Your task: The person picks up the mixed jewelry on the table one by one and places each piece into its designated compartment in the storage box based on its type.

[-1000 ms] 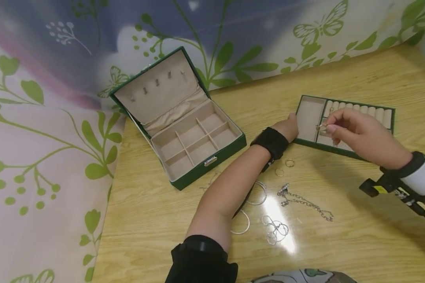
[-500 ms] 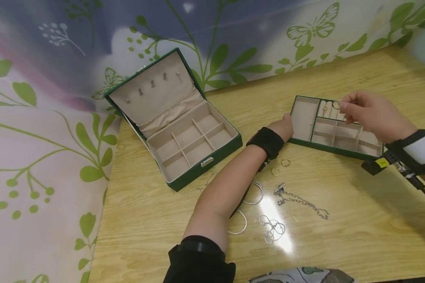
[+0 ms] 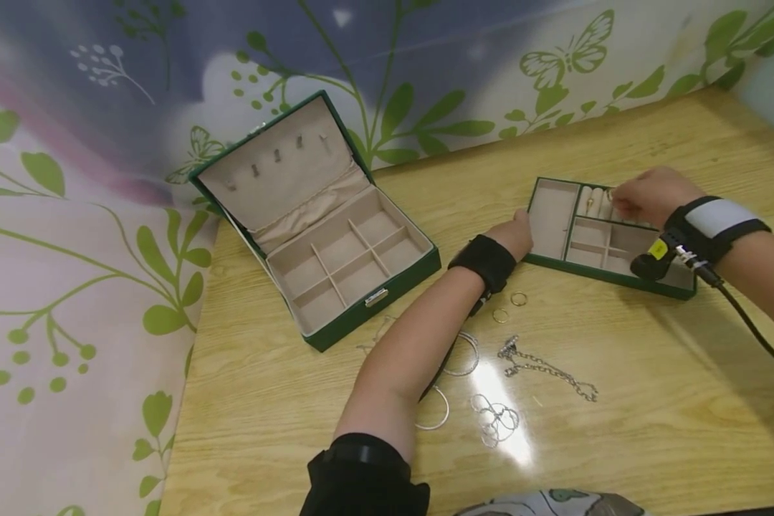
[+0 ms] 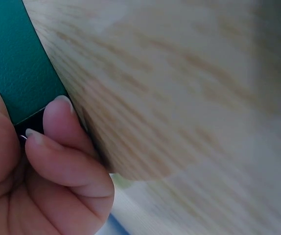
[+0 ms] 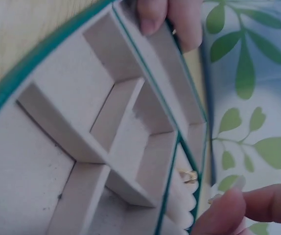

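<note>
My left hand (image 3: 514, 235) grips the left end of a green jewelry tray (image 3: 552, 218); in the left wrist view its fingers (image 4: 64, 164) curl round the green corner. Over the padded ring rolls (image 3: 596, 203) at the tray's far side, my right hand (image 3: 659, 193) pinches a gold ring (image 3: 610, 194) between thumb and fingertips, most of the ring hidden by them. Another gold ring (image 5: 187, 176) sits in a slot between the rolls. The tray's beige square compartments (image 5: 77, 73) lie under my right wrist.
An open green jewelry box (image 3: 377, 287) with a divided base stands at left. On the table lie two gold rings (image 3: 519, 299), a silver chain (image 3: 548, 367), tangled silver jewelry (image 3: 499, 419) and silver bangles (image 3: 476, 355), partly under my left forearm. A patterned backdrop (image 3: 426, 72) rises behind.
My right hand has carried the ring from above the tray's middle to the ring rolls, lowering there as the wrist swung over the compartments. The left hand keeps its grip on the tray.
</note>
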`<state>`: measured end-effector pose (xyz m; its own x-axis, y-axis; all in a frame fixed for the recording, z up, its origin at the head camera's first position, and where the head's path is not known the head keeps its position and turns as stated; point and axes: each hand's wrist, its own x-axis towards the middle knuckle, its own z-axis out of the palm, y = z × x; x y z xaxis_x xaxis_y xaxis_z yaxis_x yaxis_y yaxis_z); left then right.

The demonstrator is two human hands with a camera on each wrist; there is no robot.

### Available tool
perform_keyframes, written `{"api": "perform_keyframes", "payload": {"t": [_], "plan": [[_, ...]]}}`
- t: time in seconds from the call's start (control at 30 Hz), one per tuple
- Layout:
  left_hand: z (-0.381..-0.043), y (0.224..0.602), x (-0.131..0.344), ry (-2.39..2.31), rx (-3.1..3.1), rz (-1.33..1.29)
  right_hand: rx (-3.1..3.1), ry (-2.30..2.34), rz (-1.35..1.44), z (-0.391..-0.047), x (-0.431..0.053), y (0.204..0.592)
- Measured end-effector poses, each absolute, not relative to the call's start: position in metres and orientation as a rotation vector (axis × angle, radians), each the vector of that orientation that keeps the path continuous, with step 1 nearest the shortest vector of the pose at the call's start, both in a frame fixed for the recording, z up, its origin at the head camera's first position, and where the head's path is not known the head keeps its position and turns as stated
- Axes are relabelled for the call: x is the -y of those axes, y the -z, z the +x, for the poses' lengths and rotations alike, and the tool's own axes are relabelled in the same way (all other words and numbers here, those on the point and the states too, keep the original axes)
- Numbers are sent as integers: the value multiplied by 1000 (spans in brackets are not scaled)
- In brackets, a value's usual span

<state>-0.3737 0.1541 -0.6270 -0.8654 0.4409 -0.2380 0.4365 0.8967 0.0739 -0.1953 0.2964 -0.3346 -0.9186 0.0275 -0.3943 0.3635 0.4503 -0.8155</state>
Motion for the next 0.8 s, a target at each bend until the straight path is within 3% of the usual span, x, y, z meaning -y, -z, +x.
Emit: {"api": "perform_keyframes", "payload": {"t": [0.13, 0.37, 0.57, 0.8], "plan": [[-367, 623, -154, -14, -2828, 672, -2292, 1548, 413, -201, -296, 341], [-326, 558, -137, 167, -2802, 783, -2258, 1618, 507, -206, -291, 348], [-310, 532, -125, 9, -2835, 781, -2266, 1613, 560, -210, -288, 349], [-249, 416, -99, -4, -2679, 651, -2393, 1432, 559, -213, -284, 347]]}}
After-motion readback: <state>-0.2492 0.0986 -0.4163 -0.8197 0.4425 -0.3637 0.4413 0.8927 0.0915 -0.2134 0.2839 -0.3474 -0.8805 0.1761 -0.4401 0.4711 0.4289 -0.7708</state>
